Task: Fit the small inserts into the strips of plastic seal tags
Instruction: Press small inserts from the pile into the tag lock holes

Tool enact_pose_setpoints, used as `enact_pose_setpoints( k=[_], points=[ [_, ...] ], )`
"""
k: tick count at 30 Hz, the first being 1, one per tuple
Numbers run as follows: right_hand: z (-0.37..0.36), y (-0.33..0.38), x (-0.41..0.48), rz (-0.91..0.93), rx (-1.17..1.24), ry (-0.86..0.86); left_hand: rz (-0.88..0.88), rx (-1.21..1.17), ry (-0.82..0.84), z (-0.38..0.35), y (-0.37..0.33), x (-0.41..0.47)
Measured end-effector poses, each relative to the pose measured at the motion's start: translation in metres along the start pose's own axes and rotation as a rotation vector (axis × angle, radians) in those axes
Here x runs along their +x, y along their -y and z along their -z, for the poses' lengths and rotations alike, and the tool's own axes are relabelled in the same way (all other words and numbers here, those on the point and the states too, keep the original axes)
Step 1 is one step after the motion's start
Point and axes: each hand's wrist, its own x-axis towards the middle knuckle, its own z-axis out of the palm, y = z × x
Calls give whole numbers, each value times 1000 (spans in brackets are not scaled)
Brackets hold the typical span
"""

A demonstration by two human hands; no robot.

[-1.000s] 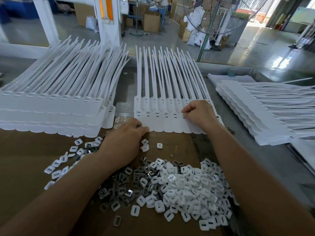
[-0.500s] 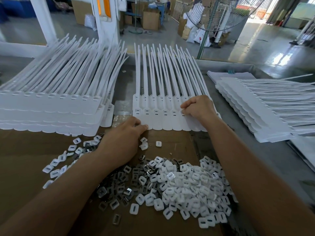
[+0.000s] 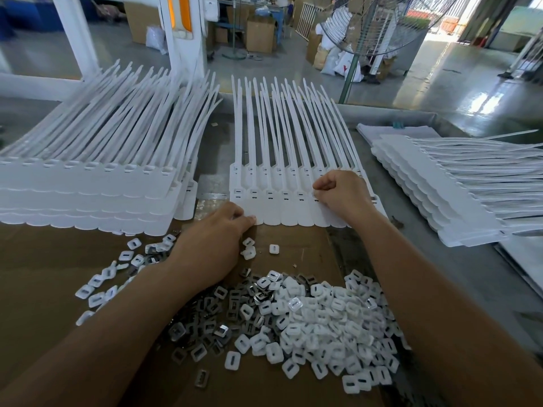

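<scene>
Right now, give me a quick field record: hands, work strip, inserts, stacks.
left hand: fingertips rest on the near edge of the centre strip
right hand: fingers curled, on the strip's socket row; whether it holds an insert is hidden
inserts: loose pile on the cardboard, near side of the strip
left stack: strips piled, left of the centre strip
right stack: strips piled, tails pointing right

White seal tag strips (image 3: 289, 183) carry dark slots; white and silvery inserts (image 3: 305, 321) lie on brown cardboard (image 3: 38, 259) over the grey counter (image 3: 458, 259).
</scene>
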Motion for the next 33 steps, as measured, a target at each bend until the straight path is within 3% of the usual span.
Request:
enact_pose_setpoints(
  k=[8, 13, 16, 26, 33],
  points=[
    [20, 25, -42, 150, -36, 137, 3, -11, 0, 1, 0, -1],
    [25, 49, -76, 219, -56, 516, 29, -6, 5, -1, -1, 2],
    [16, 58, -89, 278, -150, 628, 27, -11, 6, 0, -2, 2],
    [13, 66, -98, 328, -174, 691, 21, -35, 1, -1, -1, 4],
    [19, 54, -92, 252, -12, 671, 31, -33, -2, 0, -2, 3]
  ],
)
